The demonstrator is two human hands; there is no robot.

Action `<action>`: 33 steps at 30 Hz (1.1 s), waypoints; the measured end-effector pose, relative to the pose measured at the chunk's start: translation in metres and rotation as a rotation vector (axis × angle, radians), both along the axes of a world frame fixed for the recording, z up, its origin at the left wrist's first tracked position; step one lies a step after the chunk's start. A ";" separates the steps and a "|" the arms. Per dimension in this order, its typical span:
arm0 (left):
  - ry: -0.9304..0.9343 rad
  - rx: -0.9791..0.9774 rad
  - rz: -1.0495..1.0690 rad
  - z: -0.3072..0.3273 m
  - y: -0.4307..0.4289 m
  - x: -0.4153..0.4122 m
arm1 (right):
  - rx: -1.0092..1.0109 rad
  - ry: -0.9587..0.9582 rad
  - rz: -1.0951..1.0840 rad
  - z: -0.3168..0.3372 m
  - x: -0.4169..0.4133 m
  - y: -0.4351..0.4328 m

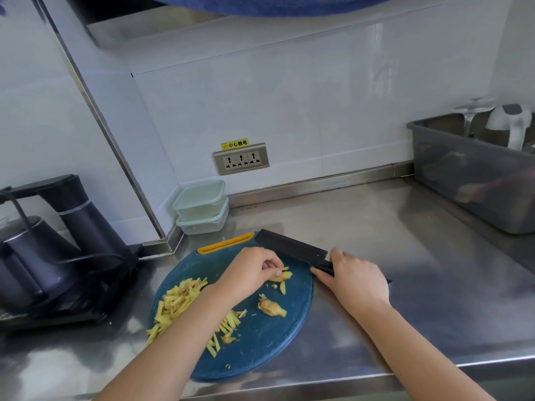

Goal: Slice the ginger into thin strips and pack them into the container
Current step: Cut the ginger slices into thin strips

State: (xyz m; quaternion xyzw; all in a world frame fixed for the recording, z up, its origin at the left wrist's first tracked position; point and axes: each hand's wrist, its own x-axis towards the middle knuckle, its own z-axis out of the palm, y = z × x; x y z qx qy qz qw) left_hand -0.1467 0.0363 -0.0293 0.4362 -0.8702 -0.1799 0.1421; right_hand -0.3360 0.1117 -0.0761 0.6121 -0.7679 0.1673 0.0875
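A round dark-blue cutting board (pixel 260 342) with a yellow handle lies on the steel counter. A heap of thin ginger strips (pixel 179 302) covers its left side. My left hand (pixel 249 273) pinches a small ginger slice (pixel 282 275) near the board's upper middle. An uncut knobbly ginger piece (pixel 271 307) lies just below it. My right hand (pixel 351 277) grips the handle of a black cleaver (pixel 289 246), whose blade points up-left over the board's far right edge. Two stacked clear containers with pale green lids (pixel 201 206) stand in the corner behind the board.
A dark kettle set (pixel 52 256) with its cable fills the counter on the left. A grey plastic tub (pixel 474 172) holding a glass and a white kettle stands at the back right. A wall socket (pixel 241 159) sits above the containers. The counter's front edge runs along the bottom.
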 end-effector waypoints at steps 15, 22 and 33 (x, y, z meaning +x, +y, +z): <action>-0.105 0.196 -0.078 0.017 0.036 0.028 | -0.003 0.014 0.005 0.000 -0.001 0.002; -0.157 0.098 -0.095 0.012 0.037 0.030 | -0.004 0.007 0.005 -0.001 -0.001 0.001; -0.074 0.076 -0.058 0.010 0.029 0.032 | -0.004 0.003 0.003 -0.001 -0.001 0.001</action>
